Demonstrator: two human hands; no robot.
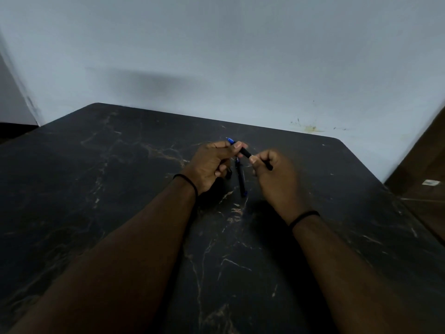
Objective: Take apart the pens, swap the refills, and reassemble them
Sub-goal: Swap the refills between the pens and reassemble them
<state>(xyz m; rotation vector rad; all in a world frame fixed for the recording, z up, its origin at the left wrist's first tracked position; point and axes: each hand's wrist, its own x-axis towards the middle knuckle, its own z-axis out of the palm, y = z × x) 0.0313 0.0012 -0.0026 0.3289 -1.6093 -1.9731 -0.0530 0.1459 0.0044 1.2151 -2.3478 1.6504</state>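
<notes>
Nearest, dark marble table (120, 189). Above it, left hand (212, 162) and right hand (277, 174) both closed around one black pen (246, 153); second pen (240, 179) lying below.

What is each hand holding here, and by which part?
Both hold one black pen: the left hand pinches it near the blue tip, the right hand grips the rear barrel.
</notes>
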